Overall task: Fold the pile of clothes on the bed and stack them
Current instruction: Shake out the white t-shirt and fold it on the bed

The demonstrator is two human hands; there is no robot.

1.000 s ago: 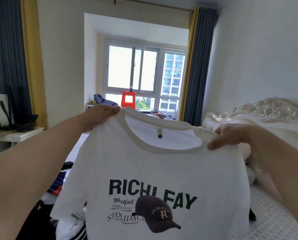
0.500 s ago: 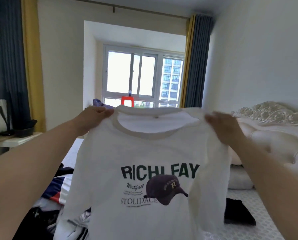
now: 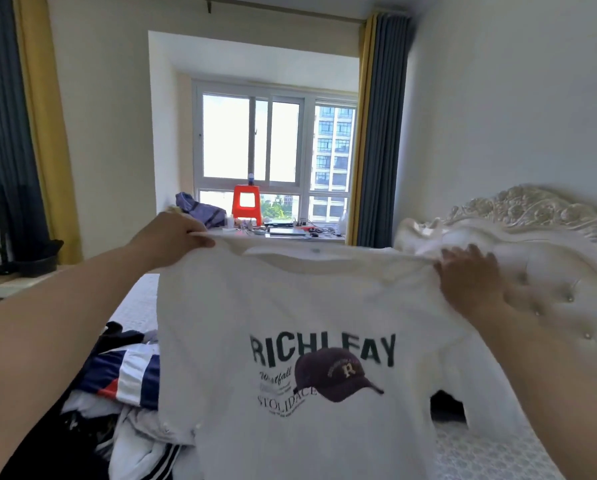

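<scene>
Spreading below both grips, the bed (image 3: 491,455) holds the pile of clothes (image 3: 117,386) under the left forearm, a heap of navy, white and striped garments. Above it hangs the white T-shirt (image 3: 290,306), print facing the camera, stretched between the two grips at its shoulders. The left hand (image 3: 172,242) pinches one shoulder seam, fingers closed on the cloth. The right hand (image 3: 470,282), somewhat blurred, is closed over the other shoulder.

White printed T-shirt (image 3: 290,306) spread upright above clothes pile (image 3: 124,382)
</scene>
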